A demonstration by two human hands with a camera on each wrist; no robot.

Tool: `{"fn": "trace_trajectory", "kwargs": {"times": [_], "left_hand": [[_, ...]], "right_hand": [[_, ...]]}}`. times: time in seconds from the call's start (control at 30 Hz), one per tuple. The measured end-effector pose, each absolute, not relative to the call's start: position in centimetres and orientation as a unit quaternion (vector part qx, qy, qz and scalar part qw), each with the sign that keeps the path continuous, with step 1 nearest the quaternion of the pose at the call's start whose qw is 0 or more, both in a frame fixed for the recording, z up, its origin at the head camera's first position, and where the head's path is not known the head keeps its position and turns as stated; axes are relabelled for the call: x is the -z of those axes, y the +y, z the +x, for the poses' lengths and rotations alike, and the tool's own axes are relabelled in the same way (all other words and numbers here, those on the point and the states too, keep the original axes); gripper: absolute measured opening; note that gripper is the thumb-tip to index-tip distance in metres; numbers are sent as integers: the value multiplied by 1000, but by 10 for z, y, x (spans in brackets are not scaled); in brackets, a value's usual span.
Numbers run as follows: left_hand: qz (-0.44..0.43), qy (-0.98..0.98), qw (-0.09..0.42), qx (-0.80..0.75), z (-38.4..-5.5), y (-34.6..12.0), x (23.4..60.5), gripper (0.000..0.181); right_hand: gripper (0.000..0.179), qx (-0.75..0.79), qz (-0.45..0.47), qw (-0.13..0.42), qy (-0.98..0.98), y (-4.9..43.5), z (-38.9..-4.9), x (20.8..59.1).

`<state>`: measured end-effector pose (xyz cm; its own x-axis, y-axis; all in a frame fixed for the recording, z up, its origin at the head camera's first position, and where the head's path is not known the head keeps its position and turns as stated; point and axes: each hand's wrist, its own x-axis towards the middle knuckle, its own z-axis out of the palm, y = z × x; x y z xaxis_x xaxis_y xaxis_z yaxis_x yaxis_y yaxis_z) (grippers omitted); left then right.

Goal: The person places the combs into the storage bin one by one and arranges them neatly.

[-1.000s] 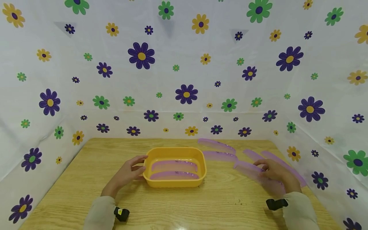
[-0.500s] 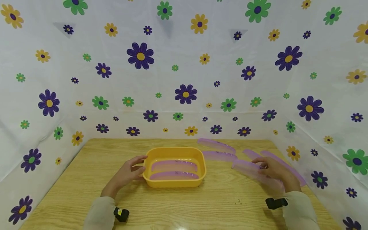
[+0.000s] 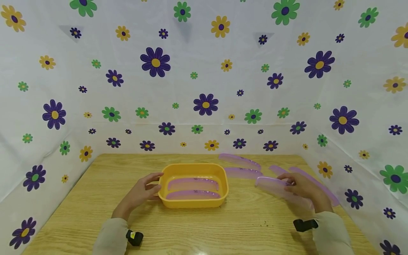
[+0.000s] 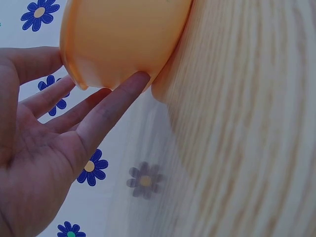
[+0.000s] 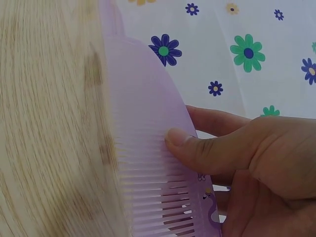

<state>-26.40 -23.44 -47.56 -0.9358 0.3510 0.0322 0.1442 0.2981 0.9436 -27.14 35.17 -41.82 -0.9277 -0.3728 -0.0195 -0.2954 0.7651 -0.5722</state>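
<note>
In the head view, a yellow, rounded-rectangular plastic tray (image 3: 192, 204) is set on the wood-grain counter (image 3: 245, 226), with two translucent lilac plastic combs (image 3: 192, 194) laid side by side inside. Its 9 o'clock end is touched by the left grip (image 3: 145, 189). Well apart, toward 3 o'clock, another lilac plastic comb (image 3: 271, 186) is held by the right grip (image 3: 302, 187). Four loose lilac combs (image 3: 240, 161) are spread between 2 and 3 o'clock of the tray, two of them beyond the right grip.

In the left wrist view, the tray's wall is met by nearly straight fingers (image 4: 116, 107) — it is steadied, not clasped. If it were knocked, it could well be slid along the counter.

In the right wrist view, the held comb is pinched by its spine between thumb and fingers, teeth toward 9 o'clock. Contact with the counter cannot be told. Being thin and apparently smooth, it might be twisted loose by a weak pinch, or its teeth snagged on the tray's rim if carried low.
</note>
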Motion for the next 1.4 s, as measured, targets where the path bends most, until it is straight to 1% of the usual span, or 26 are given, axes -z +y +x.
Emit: {"fn": "trace_trajectory", "kwargs": {"times": [0.4,1.07,1.4], "left_hand": [[154,805,88,-566,-265,-234,476,56],[153,802,89,-571,-265,-233,475,57],[155,800,88,-573,-265,-233,475,56]], "right_hand": [[32,289,-184,56,938,348,-272,414],[31,294,-227,42,927,340,-271,408],[32,290,-234,40,927,334,-270,403]]}}
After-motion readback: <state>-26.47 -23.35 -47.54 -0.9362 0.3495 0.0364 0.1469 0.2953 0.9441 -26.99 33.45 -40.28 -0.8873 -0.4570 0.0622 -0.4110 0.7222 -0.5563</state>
